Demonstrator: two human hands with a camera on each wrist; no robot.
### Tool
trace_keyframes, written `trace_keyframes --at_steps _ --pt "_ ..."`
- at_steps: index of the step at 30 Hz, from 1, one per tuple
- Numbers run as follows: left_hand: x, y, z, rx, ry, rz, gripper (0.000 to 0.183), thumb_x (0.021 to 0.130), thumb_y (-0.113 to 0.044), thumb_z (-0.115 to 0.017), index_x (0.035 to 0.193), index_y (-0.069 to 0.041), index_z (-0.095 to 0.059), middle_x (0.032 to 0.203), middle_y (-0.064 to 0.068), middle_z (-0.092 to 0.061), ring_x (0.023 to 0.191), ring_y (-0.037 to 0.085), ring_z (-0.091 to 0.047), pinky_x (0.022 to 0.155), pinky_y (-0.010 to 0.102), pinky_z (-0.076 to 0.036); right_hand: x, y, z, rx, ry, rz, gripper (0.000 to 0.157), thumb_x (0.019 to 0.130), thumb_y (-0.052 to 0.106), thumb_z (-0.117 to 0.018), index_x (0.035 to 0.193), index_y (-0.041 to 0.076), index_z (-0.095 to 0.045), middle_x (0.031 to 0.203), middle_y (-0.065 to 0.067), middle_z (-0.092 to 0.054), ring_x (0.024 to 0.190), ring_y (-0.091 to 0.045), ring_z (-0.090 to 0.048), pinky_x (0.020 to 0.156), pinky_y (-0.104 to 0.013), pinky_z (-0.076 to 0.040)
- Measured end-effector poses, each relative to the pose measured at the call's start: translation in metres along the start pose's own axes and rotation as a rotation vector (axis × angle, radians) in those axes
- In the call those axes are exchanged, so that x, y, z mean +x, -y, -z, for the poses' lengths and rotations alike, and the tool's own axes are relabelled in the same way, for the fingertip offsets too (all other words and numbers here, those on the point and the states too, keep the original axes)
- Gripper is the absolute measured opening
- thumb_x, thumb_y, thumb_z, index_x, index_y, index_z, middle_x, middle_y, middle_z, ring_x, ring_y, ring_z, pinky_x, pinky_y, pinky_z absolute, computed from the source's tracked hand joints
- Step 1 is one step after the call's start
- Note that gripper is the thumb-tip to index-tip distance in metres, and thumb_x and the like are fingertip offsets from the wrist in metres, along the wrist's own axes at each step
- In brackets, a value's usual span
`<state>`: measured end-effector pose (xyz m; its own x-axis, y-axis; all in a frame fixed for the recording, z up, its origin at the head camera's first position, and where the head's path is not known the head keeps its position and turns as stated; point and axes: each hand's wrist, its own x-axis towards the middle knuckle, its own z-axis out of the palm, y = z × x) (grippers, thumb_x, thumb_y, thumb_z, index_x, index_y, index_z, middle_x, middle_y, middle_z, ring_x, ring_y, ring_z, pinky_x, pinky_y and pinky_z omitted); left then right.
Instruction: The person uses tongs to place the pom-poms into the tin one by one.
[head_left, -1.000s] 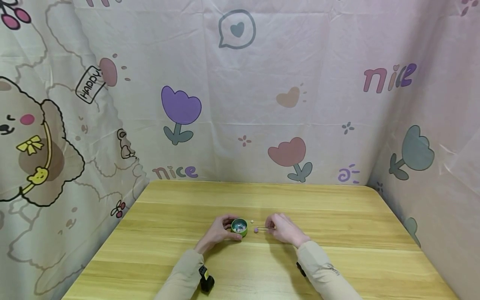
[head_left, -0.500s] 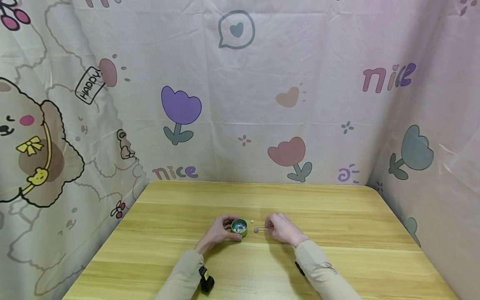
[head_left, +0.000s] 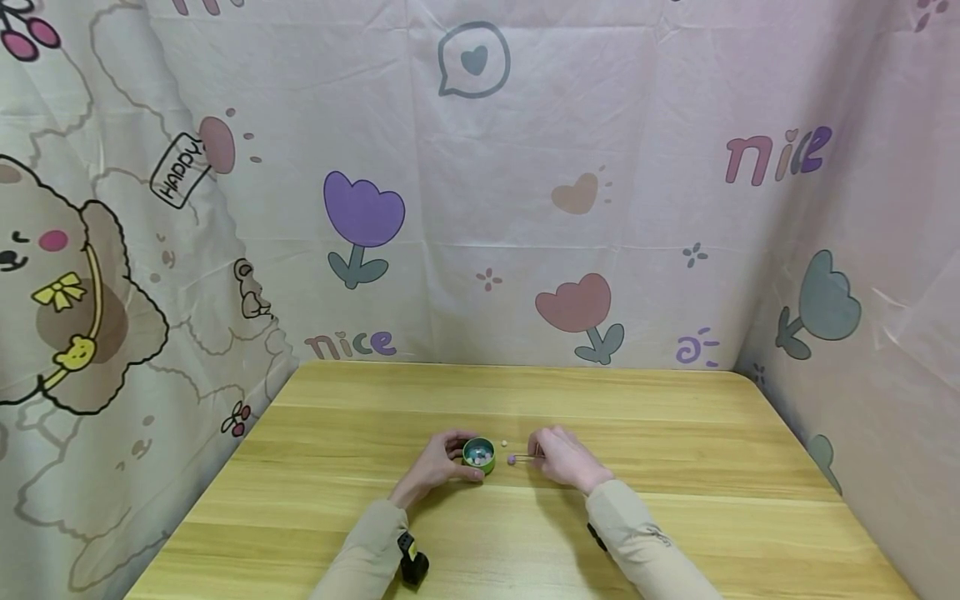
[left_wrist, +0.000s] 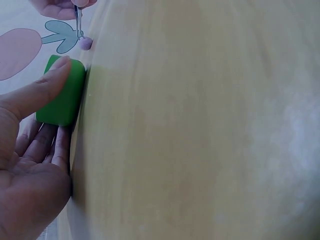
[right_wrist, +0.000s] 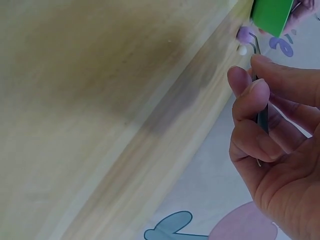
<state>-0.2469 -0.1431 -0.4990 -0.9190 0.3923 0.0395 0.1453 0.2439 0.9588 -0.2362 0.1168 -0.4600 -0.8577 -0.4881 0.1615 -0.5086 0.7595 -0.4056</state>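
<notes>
A small round green container (head_left: 489,468) stands on the table, with several pale beads inside. My left hand (head_left: 437,463) holds it from the left, thumb on the near side and fingers behind, as the left wrist view also shows. My right hand (head_left: 567,457) pinches a pair of tweezers (right_wrist: 262,117) with bent tips between thumb and fingers. The tips are at a purple bead (right_wrist: 244,35) on the table, just right of the container; whether they grip it I cannot tell. A smaller white bead (head_left: 504,443) lies a little beyond the purple one.
The wooden table (head_left: 360,533) reaches back to a printed cloth backdrop (head_left: 480,167). Cloth also hangs along the left and right sides. A black wrist-worn device (head_left: 413,562) sits at the left sleeve.
My right hand and sleeve have shifted very slightly to the left, the tweezer tips staying at the purple bead. My left hand and the container stay in place.
</notes>
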Motion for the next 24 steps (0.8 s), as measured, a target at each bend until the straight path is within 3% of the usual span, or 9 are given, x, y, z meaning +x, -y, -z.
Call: trace_keyframes --at_steps 14,24 --pt "0.0007 0.0017 -0.0007 0.004 -0.003 -0.004 0.064 0.076 -0.001 -0.085 0.132 0.009 -0.055 0.128 0.027 -0.062 0.114 0.031 -0.062 0.104 0.048 -0.051 -0.0006 -0.0013 -0.0007 0.005 -0.012 0.011 0.009 0.082 -0.003 -0.073 0.088 0.003 -0.072 0.084 -0.006 -0.071 0.072 -0.012 -0.06 0.064 -0.024 -0.054" --pt "0.0009 0.0 -0.0006 -0.002 0.002 -0.009 0.064 0.076 0.0 -0.085 0.132 0.01 -0.055 0.128 0.028 -0.062 0.114 0.031 -0.062 0.103 0.047 -0.052 -0.0031 -0.0016 0.0017 0.057 -0.006 -0.008 0.012 0.082 -0.006 -0.071 0.092 0.0 -0.072 0.086 -0.009 -0.072 0.076 -0.016 -0.065 0.069 -0.03 -0.059"
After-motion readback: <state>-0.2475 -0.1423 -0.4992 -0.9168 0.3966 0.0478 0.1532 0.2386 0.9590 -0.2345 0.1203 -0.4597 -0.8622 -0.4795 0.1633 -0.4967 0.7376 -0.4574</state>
